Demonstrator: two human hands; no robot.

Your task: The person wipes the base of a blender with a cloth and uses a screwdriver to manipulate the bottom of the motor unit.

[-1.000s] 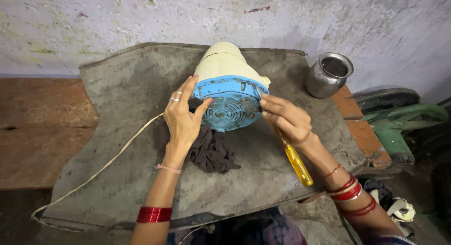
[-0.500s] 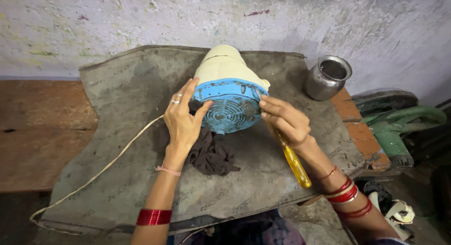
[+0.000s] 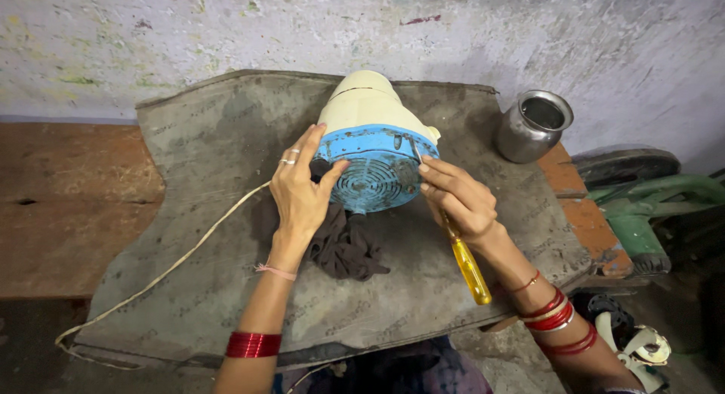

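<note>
The hands steady the appliance: left hand spread against its blue base, right hand pinching a yellow-handled screwdriver at the rim. It looks rigid, smooth and roll-prone, so the base rim seems the safest hold.

left hand: fingers spread, pressing | right hand: fingers curled, gripping

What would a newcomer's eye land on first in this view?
The cream, cone-shaped appliance with a blue vented base, lying tipped on its side at centre on the grey mat. The left hand steadies the blue rim, while the right hand sets a yellow-handled screwdriver against it. A steel pot stands at the mat's far right corner.
</note>
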